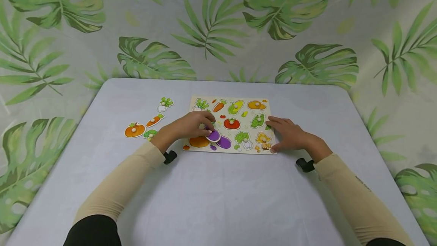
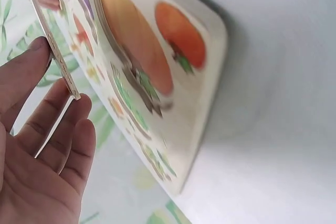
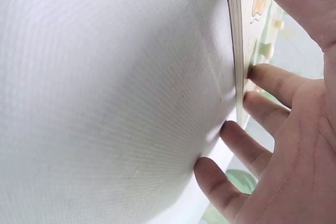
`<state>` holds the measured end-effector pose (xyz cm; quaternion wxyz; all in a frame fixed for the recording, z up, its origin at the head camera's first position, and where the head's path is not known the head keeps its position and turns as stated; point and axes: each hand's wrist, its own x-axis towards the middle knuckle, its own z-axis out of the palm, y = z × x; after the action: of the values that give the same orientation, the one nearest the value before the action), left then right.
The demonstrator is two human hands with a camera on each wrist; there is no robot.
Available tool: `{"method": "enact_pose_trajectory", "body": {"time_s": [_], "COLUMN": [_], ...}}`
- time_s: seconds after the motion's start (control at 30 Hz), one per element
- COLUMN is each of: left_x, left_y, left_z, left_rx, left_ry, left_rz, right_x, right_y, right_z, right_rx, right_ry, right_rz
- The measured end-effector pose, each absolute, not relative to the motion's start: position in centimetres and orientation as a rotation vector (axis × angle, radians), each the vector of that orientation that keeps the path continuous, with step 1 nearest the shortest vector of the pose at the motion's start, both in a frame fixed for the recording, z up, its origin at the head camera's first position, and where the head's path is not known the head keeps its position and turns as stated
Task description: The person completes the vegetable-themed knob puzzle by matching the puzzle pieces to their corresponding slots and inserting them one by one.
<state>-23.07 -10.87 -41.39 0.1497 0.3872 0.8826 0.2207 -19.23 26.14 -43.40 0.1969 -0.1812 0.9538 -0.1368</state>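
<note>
My left hand pinches a purple eggplant piece over the lower left of a wooden vegetable puzzle board. The piece partly overlaps the eggplant-shaped slot. In the left wrist view, the thin wooden piece shows edge-on between thumb and fingers, tilted above the board. At the board's right edge rests my right hand, its fingers spread; the right wrist view shows fingertips touching that edge. Corn, tomato and mushroom pictures are on the board. My left hand hides part of its left side.
Left of the board lie loose knobbed pieces on the white table: a white radish, a carrot, a pumpkin and a green piece partly behind the left forearm. A leaf-patterned cloth hangs behind.
</note>
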Motion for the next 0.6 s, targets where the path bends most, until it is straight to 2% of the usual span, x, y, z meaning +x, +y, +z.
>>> {"method": "enact_pose_trajectory", "body": {"time_s": [0.6], "left_x": [-22.9], "left_y": [-8.0], "left_z": [-42.8], "left_rx": [1.229], "left_ry": [2.524], "left_rz": [0.522], "right_x": [-19.2], "right_y": [26.2], "right_z": [-43.4], "right_rx": [-0.509], "right_ry": [2.675], "right_rz": [-0.392]}}
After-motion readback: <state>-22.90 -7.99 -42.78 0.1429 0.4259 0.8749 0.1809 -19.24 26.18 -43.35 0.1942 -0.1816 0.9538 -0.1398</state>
